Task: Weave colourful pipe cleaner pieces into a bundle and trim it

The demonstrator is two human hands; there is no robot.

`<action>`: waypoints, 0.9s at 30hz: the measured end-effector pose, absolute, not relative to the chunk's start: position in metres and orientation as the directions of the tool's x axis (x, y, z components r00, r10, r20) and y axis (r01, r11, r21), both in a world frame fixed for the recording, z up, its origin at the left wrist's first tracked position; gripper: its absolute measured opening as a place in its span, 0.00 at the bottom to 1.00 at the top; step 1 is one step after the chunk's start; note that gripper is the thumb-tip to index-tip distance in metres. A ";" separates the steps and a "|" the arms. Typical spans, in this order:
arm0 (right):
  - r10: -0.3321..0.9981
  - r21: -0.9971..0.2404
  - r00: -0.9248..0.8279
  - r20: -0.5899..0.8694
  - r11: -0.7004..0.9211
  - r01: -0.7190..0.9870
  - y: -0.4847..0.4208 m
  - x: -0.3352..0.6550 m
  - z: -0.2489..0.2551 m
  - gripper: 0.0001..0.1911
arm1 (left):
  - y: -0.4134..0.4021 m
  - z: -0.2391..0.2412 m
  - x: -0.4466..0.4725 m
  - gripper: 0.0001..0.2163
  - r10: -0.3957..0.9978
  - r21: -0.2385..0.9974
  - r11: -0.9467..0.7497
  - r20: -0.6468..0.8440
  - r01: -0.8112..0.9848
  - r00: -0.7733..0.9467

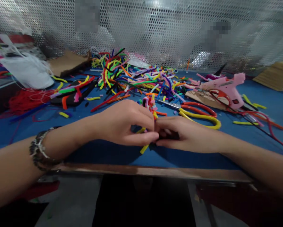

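Observation:
My left hand (129, 124) and my right hand (186, 132) meet just above the blue table near its front edge. Both are closed, fingertips touching. A yellow pipe cleaner (144, 149) passes under my left thumb and shows again in the gap between thumb and fingers. Whatever my right fingers pinch is hidden by the hand itself. Right behind the fingers is a bunch of short multicoloured pipe cleaner pieces (150, 103); I cannot tell whether it joins the yellow one. Scissors (199, 115) with red and yellow handles lie beyond my right hand.
A big heap of pipe cleaners (136, 75) spreads along the back, before a perforated metal screen (141, 28). A pink glue gun (231, 90) lies on cardboard at right, its cord trailing. Red thread (25, 101), a white bag (28, 71) and a black tray (72, 97) stand left.

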State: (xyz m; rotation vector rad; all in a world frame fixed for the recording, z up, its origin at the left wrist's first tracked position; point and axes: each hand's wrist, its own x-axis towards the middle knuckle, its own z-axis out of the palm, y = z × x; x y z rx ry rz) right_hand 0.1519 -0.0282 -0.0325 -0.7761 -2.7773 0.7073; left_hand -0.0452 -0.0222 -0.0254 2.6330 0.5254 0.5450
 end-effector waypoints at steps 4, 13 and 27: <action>0.405 -0.389 -0.912 0.069 0.852 0.350 -0.026 0.158 -0.033 0.11 | -0.018 -0.019 -0.045 0.08 0.563 0.386 -0.814 0.706 0.434 0.429; 0.296 -0.066 -0.938 0.179 0.955 0.289 -0.023 0.159 -0.037 0.13 | 0.010 -0.029 -0.051 0.14 0.859 0.709 -0.335 -0.041 0.621 0.510; 0.262 0.092 -0.677 0.687 0.894 0.439 -0.014 0.169 -0.024 0.06 | -0.002 -0.025 -0.036 0.02 0.972 0.991 0.068 -0.040 -0.114 0.232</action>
